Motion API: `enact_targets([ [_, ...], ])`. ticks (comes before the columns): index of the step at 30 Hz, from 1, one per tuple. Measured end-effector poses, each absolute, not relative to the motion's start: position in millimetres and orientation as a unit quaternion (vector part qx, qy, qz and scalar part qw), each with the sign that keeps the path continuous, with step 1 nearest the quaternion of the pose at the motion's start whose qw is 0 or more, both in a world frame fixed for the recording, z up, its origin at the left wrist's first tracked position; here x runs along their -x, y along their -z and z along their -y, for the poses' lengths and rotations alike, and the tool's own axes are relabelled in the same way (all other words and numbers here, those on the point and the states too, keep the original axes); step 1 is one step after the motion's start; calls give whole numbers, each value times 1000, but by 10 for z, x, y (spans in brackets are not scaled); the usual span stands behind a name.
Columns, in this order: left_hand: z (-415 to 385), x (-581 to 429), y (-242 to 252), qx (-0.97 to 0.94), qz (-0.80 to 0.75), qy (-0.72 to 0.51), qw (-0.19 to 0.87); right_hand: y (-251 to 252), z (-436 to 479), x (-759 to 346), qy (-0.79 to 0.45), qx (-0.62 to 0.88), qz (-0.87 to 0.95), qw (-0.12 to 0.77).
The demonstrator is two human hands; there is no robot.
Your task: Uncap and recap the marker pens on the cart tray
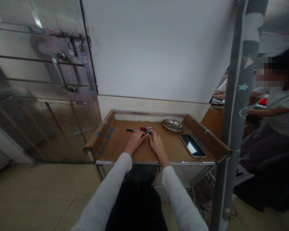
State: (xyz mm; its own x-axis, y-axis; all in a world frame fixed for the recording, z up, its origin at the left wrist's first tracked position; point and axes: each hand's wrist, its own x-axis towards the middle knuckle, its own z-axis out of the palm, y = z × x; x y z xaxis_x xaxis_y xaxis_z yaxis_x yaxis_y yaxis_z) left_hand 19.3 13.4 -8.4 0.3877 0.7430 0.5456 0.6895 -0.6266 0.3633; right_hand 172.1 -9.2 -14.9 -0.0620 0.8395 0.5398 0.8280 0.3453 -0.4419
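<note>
Both hands are close together over the cardboard-lined table top (125,150). My left hand (135,141) has its fingertips closed on one end of a small black and white marker pen (147,134). At its other end, the fingers of my right hand (156,142) are closed too, and they partly hide it. Just beyond my fingertips lies a red marker pen (145,128), with dark pens beside it that I cannot fully tell apart. A black pen (132,130) with a pale middle lies flat to the left, beyond my left hand.
A shallow metal dish (173,125) stands at the back right. A smartphone (192,145) lies in front of it. Cardboard side walls (102,136) edge the table. A grey post (238,96) rises on the right, with a person (276,106) beyond it. A metal door (43,80) stands left.
</note>
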Motion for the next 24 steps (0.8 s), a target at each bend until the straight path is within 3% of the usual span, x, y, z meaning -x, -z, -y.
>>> enact_targets([
  [3,-102,-184,58,-812,-469,-347,-1,206,50,-1710,-77,493,760,417],
  [11,-41,-239,19,-803,-500,-318,-55,230,62,-1675,-114,461,785,398],
  [15,-61,-199,28,-757,-558,-336,-60,226,39,-1695,-67,516,751,406],
  [24,-125,-130,155,-675,-666,-315,-46,193,45,-1715,54,661,698,270],
])
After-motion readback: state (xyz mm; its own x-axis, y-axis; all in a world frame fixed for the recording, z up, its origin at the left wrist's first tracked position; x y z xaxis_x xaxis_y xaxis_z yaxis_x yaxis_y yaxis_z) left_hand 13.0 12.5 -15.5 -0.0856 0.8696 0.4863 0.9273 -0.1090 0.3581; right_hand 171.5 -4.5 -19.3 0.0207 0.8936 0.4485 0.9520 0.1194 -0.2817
